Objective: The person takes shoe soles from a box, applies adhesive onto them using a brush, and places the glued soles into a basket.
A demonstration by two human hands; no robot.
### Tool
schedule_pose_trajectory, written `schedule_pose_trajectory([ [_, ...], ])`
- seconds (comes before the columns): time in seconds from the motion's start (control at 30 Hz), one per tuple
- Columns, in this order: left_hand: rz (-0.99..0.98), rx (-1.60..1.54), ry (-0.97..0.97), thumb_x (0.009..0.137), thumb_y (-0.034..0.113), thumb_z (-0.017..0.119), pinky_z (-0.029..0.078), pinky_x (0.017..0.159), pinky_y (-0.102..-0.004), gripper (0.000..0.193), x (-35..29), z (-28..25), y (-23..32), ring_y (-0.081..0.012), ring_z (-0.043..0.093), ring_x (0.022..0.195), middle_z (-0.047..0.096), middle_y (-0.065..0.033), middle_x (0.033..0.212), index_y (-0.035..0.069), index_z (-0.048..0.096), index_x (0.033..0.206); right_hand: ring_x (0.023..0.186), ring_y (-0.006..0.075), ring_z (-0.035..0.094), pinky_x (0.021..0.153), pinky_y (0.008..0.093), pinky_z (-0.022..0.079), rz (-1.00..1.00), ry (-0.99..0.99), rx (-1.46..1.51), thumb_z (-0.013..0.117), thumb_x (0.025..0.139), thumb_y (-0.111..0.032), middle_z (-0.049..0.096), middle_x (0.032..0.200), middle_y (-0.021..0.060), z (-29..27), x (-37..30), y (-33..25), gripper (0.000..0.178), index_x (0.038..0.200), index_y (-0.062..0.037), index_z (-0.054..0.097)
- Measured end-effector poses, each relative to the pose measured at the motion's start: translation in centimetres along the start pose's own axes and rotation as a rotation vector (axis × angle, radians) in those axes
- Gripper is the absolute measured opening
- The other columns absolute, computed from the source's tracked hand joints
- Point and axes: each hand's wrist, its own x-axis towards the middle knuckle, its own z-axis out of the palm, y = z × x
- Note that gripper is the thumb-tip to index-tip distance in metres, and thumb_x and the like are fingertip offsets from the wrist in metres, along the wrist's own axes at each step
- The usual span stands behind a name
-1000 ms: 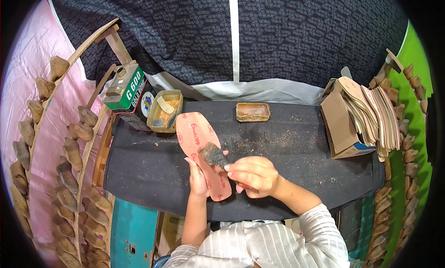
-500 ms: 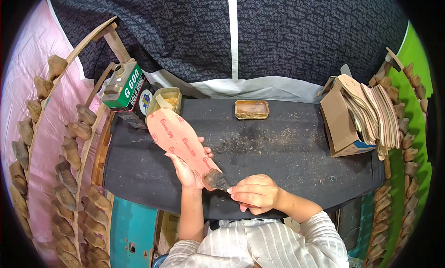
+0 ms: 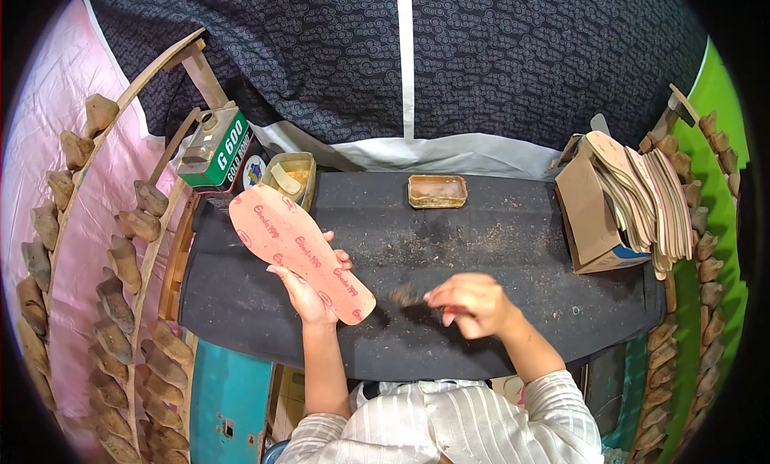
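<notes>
A pinkish-orange shoe insole [image 3: 293,238] with red printing lies slantwise over my left hand [image 3: 303,294]. The left thumb presses one edge, and the fingertips curl round the opposite edge. Just right of the insole's near end, a dark-bristled brush [image 3: 406,295] is in my right hand [image 3: 473,302]. The fingers close round its handle, which they mostly hide. The bristles are blurred and apart from the insole, above the dark cloth.
A dark cloth [image 3: 513,303] with crumbs covers the table. Far left stand a green-and-black metal can [image 3: 215,153] and a tub [image 3: 308,166]; a small tray [image 3: 437,203] sits at far middle. A cardboard box [image 3: 584,211] holds stacked insoles [image 3: 638,195]. Racks of wooden shoe lasts [image 3: 116,307] flank both sides.
My right hand has lifted the brush off the insole's near end and moved it right and away from me. The insole has shifted slightly left in my left hand.
</notes>
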Motion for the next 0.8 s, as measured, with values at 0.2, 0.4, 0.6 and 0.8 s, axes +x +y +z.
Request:
schedule_pose_trajectory([
  [0.2, -0.153, 0.078, -0.09, 0.082, 0.075, 0.011, 0.052, 0.059, -0.0355, 0.091, -1.2, -1.4, -0.9, -0.023, 0.06, 0.069, 0.057, -0.0161, 0.107, 0.0, 0.04, 0.125, 0.066, 0.0168, 0.065, 0.06, 0.0266, 0.053, 0.168, 0.372, -0.294, 0.051, 0.061, 0.02, 0.066, 0.092, 0.0127, -1.8, 1.1, 2.8, 0.038, 0.092, 0.0004, 0.062],
  [0.4, -0.221, 0.121, -0.143, 0.083, 0.073, 0.011, 0.05, 0.056, -0.0356, 0.086, -2.5, -0.7, -1.9, -0.0253, 0.058, 0.064, 0.058, -0.0167, 0.105, 0.005, 0.038, 0.129, 0.076, 0.0186, 0.066, 0.068, 0.0271, 0.053, 0.329, 0.509, -0.344, 0.047, 0.073, 0.019, 0.063, 0.093, 0.0129, -2.3, 1.1, 10.5, 0.035, 0.1, -0.0006, 0.058],
  [0.6, -0.322, 0.09, -0.285, 0.081, 0.075, 0.008, 0.052, 0.058, -0.035, 0.092, -2.8, -0.8, -2.1, -0.0249, 0.061, 0.071, 0.053, -0.0162, 0.122, 0.004, 0.034, 0.134, 0.081, 0.0227, 0.067, 0.071, 0.03, 0.053, 0.395, 0.415, -0.386, 0.047, 0.075, 0.016, 0.062, 0.088, 0.0155, -1.6, -0.1, 15.3, 0.028, 0.097, 0.0006, 0.055],
  [0.8, -0.31, 0.073, -0.265, 0.081, 0.075, 0.008, 0.05, 0.057, -0.0352, 0.092, -2.8, -1.1, -2.1, -0.0248, 0.061, 0.069, 0.045, -0.0105, 0.133, 0.005, 0.03, 0.137, 0.079, 0.0226, 0.067, 0.069, 0.0303, 0.053, 0.428, 0.457, -0.369, 0.051, 0.076, 0.014, 0.062, 0.087, 0.0151, -1.4, -0.3, 16.0, 0.025, 0.096, 0.0001, 0.056],
])
